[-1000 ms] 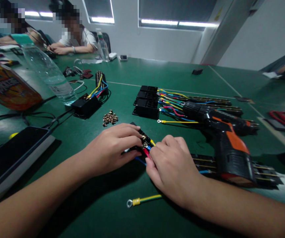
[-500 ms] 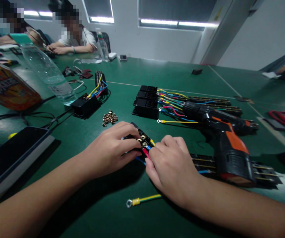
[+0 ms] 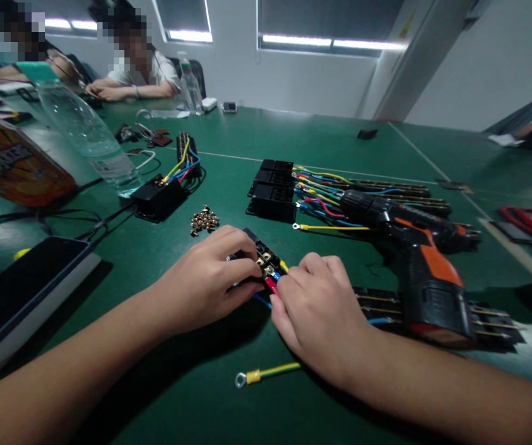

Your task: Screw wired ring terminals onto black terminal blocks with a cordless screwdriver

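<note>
A black terminal block (image 3: 270, 256) with brass contacts lies tilted on the table between my hands. My left hand (image 3: 222, 266) is closed around its left end, fingertips at the contacts; any small part under them is hidden. My right hand (image 3: 316, 303) is closed on wires whose red sleeve (image 3: 270, 284), blue sleeve and yellow sleeve (image 3: 285, 266) show at the block's right side. Beneath the right hand, a yellow-green wire (image 3: 279, 369) ends in a bare ring terminal (image 3: 240, 379). A pile of brass-coloured screws (image 3: 204, 220) sits just beyond my left hand.
An orange-black cordless drill (image 3: 432, 266) lies at right across a black terminal strip (image 3: 497, 324). Behind are several wired black blocks (image 3: 272, 207). At left stand a water bottle (image 3: 94, 136), an orange carton (image 3: 15, 161) and a phone-like device (image 3: 29, 296). Two people sit across the table.
Both hands hold nearly the same place on the terminal block and wires. Only a very slight shift of the view shows.
</note>
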